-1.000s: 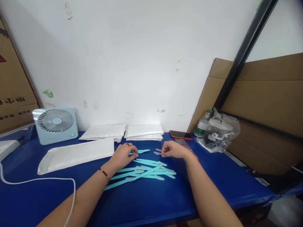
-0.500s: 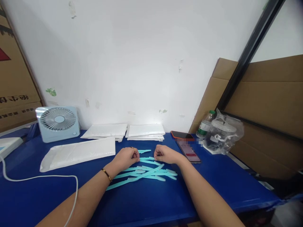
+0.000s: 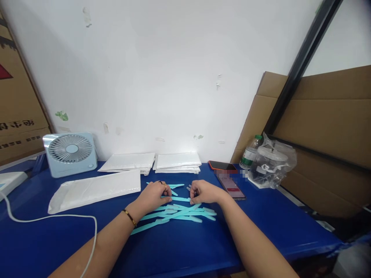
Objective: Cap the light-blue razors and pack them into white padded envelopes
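The left hand (image 3: 153, 194) and right hand (image 3: 203, 192) rest knuckles-up on the blue bench (image 3: 179, 247), close together above a loose pile of pale blue strips (image 3: 176, 212). One strip (image 3: 180, 199) spans the gap between the two hands; the left fingers (image 3: 167, 197) appear pinched on its one end and the right fingers (image 3: 193, 199) on the other, both hands curled nearly closed. Whether either hand holds further strips cannot be told.

Handling, as judged: the strips are thin, flat, long and narrow, and look very light. They lie straight where they cross one another, which suggests some stiffness, likely flexible plastic. Their smooth faces may slip, and the pile will scatter if brushed. The ends are the sensible place to take hold, thumb against forefinger, lifting one clear of its neighbours.

Count: roughly seven to nine strips lie in the pile, overlapping too much for an exact figure, with two more short ends showing beyond the hands. Two stacks of white pouches (image 3: 176, 161) sit at the wall, and one larger white pouch (image 3: 95, 189) lies to the left. One fan (image 3: 70, 153), two phones (image 3: 222, 165), one bottle (image 3: 248, 155) and one bagged jar (image 3: 271, 162) are present. A white cable (image 3: 43, 220) crosses the bench at left.
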`<state>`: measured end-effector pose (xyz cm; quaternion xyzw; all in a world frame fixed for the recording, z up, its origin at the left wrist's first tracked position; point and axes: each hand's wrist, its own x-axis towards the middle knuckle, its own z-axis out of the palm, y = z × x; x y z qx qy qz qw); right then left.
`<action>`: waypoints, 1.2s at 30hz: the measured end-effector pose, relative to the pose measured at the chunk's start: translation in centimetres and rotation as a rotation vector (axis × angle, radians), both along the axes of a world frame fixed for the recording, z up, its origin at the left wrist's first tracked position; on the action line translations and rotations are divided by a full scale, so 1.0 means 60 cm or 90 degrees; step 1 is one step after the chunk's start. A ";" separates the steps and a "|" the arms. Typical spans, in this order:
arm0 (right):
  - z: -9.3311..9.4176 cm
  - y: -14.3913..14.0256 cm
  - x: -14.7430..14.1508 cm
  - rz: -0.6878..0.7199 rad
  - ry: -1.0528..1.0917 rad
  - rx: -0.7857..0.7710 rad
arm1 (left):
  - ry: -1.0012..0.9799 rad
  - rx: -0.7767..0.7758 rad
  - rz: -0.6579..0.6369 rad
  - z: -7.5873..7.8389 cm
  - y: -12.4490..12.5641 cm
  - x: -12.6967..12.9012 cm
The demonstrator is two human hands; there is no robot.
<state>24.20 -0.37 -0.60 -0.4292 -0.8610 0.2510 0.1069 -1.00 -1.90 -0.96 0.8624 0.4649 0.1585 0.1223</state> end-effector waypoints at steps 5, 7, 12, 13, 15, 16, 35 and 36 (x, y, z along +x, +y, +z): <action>-0.003 0.004 -0.012 -0.008 0.031 0.035 | 0.009 -0.042 0.030 0.000 0.003 0.000; -0.001 0.008 -0.011 -0.022 0.040 0.070 | 0.009 -0.029 0.065 0.005 0.008 -0.011; 0.002 0.022 0.008 -0.111 0.057 0.125 | 0.023 -0.015 0.172 0.014 0.021 -0.043; 0.003 0.022 0.012 -0.118 0.064 0.130 | 0.019 -0.017 0.182 0.016 0.022 -0.047; 0.006 0.019 0.014 -0.102 0.080 0.136 | 0.003 -0.022 0.174 0.019 0.019 -0.049; 0.007 0.017 0.013 -0.081 0.088 0.131 | -0.006 -0.035 0.154 0.021 0.016 -0.048; 0.013 -0.019 -0.057 0.034 0.081 0.055 | -0.022 -0.078 0.028 0.021 -0.005 -0.019; 0.011 -0.018 -0.059 0.037 0.077 0.061 | -0.012 -0.057 0.034 0.019 -0.004 -0.018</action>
